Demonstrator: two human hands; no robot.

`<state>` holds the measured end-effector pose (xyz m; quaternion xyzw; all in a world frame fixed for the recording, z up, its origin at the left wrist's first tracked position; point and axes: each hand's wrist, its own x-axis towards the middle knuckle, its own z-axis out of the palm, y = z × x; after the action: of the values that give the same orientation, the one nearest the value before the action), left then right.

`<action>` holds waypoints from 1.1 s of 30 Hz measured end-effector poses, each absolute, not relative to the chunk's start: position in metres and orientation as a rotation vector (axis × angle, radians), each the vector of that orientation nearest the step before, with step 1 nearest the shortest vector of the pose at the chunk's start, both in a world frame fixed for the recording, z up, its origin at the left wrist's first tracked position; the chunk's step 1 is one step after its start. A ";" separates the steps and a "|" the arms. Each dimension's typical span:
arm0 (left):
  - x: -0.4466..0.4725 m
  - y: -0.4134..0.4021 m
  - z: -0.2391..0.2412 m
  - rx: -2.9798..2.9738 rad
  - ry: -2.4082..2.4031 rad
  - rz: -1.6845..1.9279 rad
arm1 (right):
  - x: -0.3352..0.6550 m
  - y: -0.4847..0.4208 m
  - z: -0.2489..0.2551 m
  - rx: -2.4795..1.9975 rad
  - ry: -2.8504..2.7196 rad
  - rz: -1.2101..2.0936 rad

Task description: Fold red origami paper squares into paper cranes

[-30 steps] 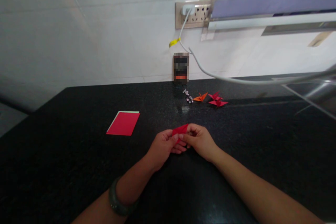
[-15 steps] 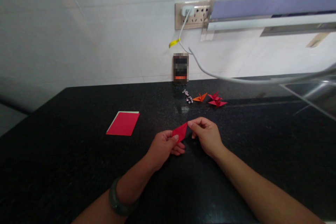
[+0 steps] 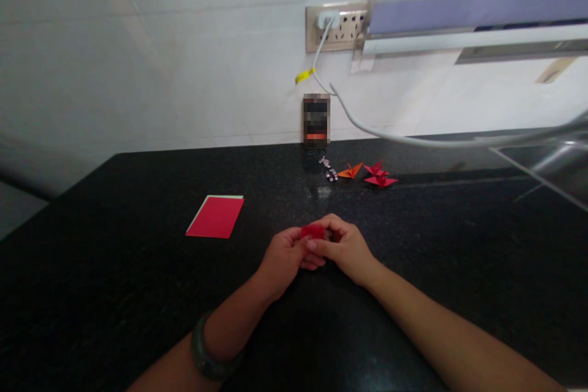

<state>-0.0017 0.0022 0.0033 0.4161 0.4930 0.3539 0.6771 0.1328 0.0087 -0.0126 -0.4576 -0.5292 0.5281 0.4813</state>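
Note:
A small piece of folded red origami paper (image 3: 312,231) is held between both hands above the dark countertop. My left hand (image 3: 285,258) is closed on its left side, fingers beneath it and thumb in front. On the right side, my right hand (image 3: 346,248) closes on the same paper, its thumb reaching across to the left thumb. Much of the paper is covered by the fingers, so its exact folds are hidden. To the left lies a stack of square paper (image 3: 215,217), red on top with a pale green edge showing.
Beyond the hands rest an orange paper crane (image 3: 351,171) and red paper cranes (image 3: 381,179). A phone (image 3: 316,120) leans against the wall beside a beaded strap (image 3: 327,169). A white cable (image 3: 404,140) runs from the wall socket (image 3: 337,27) across the right side.
My right hand has moved left and down, from the paper's upper tip to close beside my left hand. The red paper now shows as a shorter shape, with its pointed tip no longer visible.

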 end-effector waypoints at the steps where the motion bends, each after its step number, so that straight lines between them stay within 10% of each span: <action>1: -0.001 0.001 0.003 0.946 1.106 0.781 | 0.132 0.009 -0.013 -1.142 -1.318 1.236; 33: -0.004 0.001 0.000 1.020 1.113 0.744 | 0.136 0.008 -0.007 -1.176 -1.548 0.919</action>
<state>-0.0038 0.0015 -0.0005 0.4518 0.4932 0.3296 0.6663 0.1360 0.0078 -0.0072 -0.4809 -0.6333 0.3761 0.4756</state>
